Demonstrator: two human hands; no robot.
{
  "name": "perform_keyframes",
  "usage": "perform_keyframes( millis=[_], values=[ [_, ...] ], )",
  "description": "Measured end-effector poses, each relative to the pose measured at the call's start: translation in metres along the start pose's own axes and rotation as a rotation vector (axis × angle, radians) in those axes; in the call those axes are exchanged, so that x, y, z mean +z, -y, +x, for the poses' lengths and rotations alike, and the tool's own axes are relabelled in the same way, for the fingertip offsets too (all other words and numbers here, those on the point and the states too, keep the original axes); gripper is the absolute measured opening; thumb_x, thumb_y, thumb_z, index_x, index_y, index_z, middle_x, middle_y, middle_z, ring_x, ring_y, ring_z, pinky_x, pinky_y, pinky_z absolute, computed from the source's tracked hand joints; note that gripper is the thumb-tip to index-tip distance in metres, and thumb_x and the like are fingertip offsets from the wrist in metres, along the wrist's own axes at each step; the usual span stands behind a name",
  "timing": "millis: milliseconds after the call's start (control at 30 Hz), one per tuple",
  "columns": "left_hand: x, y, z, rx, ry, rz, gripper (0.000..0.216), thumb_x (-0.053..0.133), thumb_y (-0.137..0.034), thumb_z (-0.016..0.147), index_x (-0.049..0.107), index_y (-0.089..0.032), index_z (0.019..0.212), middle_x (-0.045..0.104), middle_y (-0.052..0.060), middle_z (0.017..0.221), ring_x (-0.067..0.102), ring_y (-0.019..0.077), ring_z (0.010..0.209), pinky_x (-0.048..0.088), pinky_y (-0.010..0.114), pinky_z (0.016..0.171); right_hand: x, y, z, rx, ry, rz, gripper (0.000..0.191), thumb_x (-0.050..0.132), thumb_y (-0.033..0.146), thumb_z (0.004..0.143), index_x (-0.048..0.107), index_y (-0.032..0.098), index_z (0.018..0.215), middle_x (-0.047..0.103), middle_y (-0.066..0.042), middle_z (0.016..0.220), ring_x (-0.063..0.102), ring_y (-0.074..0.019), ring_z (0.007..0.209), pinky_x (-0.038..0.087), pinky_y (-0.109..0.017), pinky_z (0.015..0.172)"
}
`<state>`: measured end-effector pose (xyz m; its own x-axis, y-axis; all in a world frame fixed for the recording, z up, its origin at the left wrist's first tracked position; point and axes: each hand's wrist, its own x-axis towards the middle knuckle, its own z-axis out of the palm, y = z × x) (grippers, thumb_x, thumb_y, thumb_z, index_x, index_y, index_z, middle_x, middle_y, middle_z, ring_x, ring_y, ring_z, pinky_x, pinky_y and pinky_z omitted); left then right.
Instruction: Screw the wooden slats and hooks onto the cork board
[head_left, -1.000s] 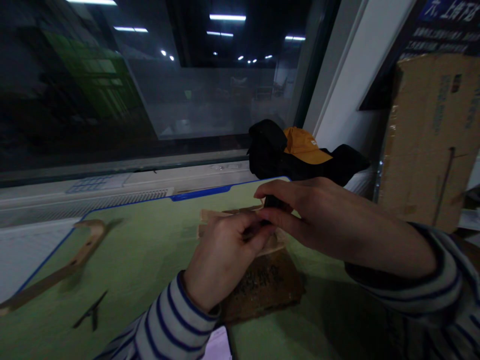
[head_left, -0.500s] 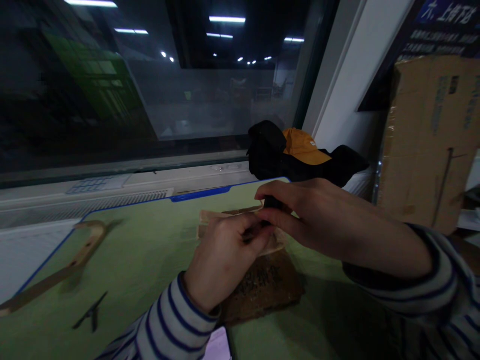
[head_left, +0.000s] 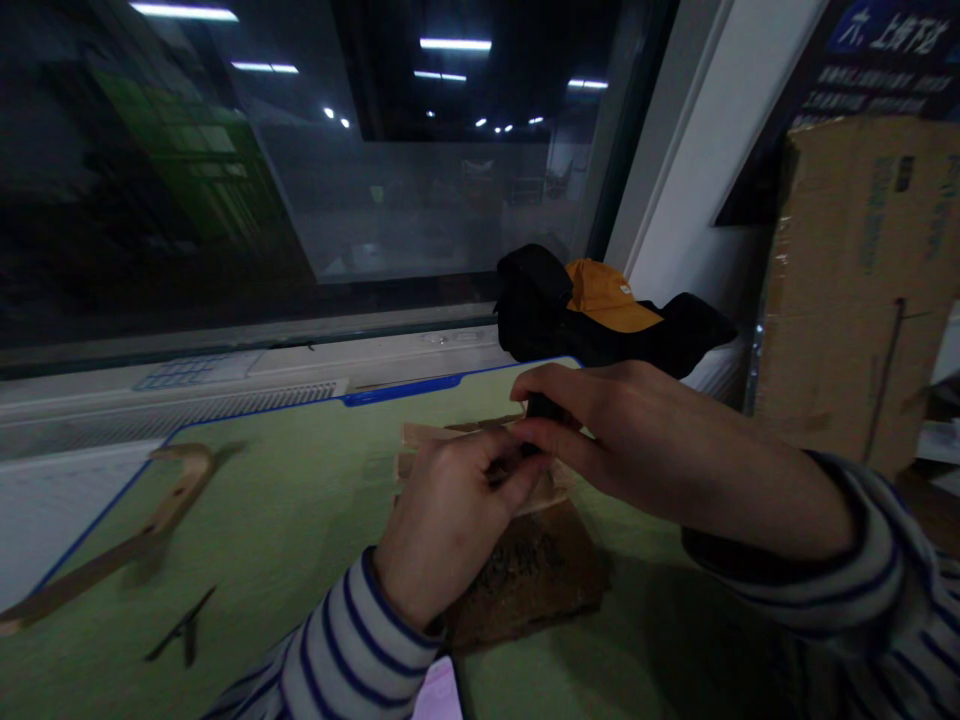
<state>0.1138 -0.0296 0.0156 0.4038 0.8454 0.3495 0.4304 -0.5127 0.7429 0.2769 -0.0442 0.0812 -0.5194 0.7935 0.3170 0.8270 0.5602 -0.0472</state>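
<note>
My right hand pinches a small black object between thumb and fingers; its kind does not show. Against it, my left hand is closed, thumb and forefinger meeting right below the black object. What those left fingers hold is hidden. Behind and beneath both hands lie pale wooden strips, partly covered. A brown board with dark handwritten characters extends from the strips towards me, on the green table surface.
Left of my hands are a curved wooden piece and a thin black forked item. A phone shows by my left sleeve. An orange cap and black cloth sit by the window; a cardboard box stands right.
Both hands keep almost the same pose and place. The view has shifted very slightly.
</note>
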Motion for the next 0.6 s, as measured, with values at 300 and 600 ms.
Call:
perform_keyframes(
  millis=[300, 600],
  values=[
    [-0.0017, 0.0036, -0.0013, 0.037, 0.014, 0.009, 0.010, 0.061, -0.024, 0.084, 0.070, -0.020, 0.083, 0.072, -0.001, 0.070, 0.065, 0.0133, 0.057, 0.048, 0.023, 0.056, -0.0004, 0.0019, 0.0003, 0.025, 0.015, 0.033, 0.027, 0.051, 0.032, 0.090, 0.059, 0.016, 0.111, 0.070, -0.002, 0.076, 0.065, -0.0151, 0.061, 0.040, -0.025, 0.053],
    [-0.0053, 0.0072, -0.0023, 0.038, 0.060, -0.002, 0.012, 0.058, -0.023, 0.086, 0.070, -0.020, 0.088, 0.073, 0.001, 0.079, 0.067, 0.0160, 0.069, 0.048, 0.025, 0.062, -0.0019, 0.0005, -0.0011, -0.067, -0.008, 0.114, 0.030, 0.051, 0.019, 0.089, 0.057, 0.019, 0.118, 0.069, -0.002, 0.101, 0.064, -0.0125, 0.082, 0.045, -0.023, 0.068]
  ],
)
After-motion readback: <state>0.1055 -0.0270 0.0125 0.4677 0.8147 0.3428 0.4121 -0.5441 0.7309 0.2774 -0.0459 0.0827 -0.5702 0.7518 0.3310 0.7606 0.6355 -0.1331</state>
